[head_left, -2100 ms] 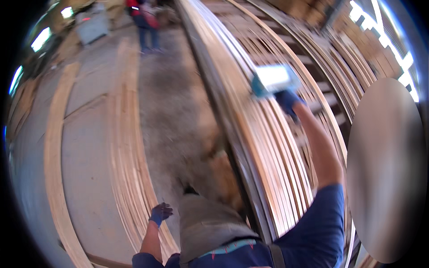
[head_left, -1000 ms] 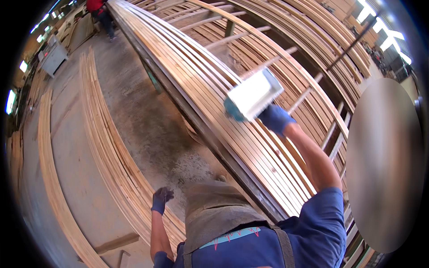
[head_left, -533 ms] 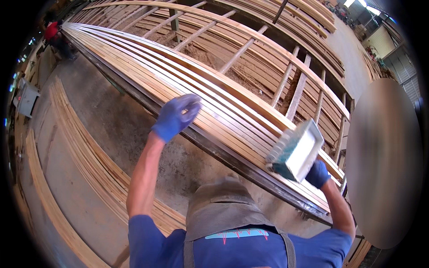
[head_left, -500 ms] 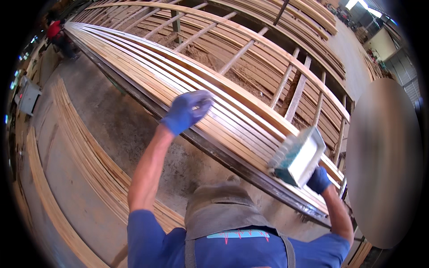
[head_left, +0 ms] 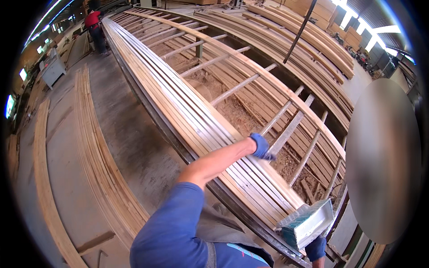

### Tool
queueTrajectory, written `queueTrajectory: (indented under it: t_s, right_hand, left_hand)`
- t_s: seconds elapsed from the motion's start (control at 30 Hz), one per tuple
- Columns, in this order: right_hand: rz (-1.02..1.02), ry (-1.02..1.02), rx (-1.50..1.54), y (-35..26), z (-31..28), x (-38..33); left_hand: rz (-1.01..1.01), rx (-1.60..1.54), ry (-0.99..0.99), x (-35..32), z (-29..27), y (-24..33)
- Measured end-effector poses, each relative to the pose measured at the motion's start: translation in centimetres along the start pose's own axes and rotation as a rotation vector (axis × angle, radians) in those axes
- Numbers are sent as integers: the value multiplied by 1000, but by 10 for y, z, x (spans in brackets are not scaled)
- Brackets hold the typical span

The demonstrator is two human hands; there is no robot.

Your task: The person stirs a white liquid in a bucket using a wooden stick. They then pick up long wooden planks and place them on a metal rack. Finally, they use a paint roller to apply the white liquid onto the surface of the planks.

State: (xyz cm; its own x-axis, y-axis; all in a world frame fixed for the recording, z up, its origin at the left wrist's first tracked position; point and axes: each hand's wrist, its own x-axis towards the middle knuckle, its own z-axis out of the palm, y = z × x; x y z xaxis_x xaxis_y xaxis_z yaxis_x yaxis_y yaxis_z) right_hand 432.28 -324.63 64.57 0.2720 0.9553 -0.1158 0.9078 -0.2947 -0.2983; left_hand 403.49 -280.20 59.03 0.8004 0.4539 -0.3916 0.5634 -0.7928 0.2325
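A row of long, narrow wooden strips (head_left: 196, 123) lies side by side on a dark metal-edged bench, several of them with wet-looking, shiny tops. My left hand (head_left: 261, 146), in a blue glove, reaches across the row to its far edge. Its fingers curl down over the outermost wooden strip, their tips partly hidden. At the near right end, my gloved right hand (head_left: 316, 249) grips a white box-shaped applicator (head_left: 309, 225) with a teal-stained side. The applicator is tilted and rests on the strips; its underside is hidden.
Beyond the strips runs a ladder-like frame of rollers (head_left: 234, 89) over stacked boards and sawdust. More strips (head_left: 100, 165) lie on the floor at left. A person in red (head_left: 94, 27) stands at the bench's far end. A dark upright pole (head_left: 300, 31) rises behind the frame.
My left hand has moved right and across to the far edge of the strips. The applicator and my right hand have shifted lower in view, as the head view has turned.
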Motion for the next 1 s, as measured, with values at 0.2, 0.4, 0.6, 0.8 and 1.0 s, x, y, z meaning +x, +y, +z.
queueTrajectory:
  t_s: [0.2,0.4,0.6,0.8,1.0]
  right_hand:
    - [0,-110,-89,-9,8,54]
    - [-222,-156,-103,-88,20,147]
    - [-475,-172,-211,-223,58,270]
    - [-755,-215,-187,-528,139,436]
    - [-1147,89,63,-745,236,597]
  left_hand:
    - [-31,-118,153,-18,12,-13]
    - [-97,-340,197,-78,-24,-52]
    - [-143,-634,1546,-255,66,-188]
    - [-971,-1548,1543,-444,391,-202]
    - [-1556,-2289,1337,-458,597,-33]
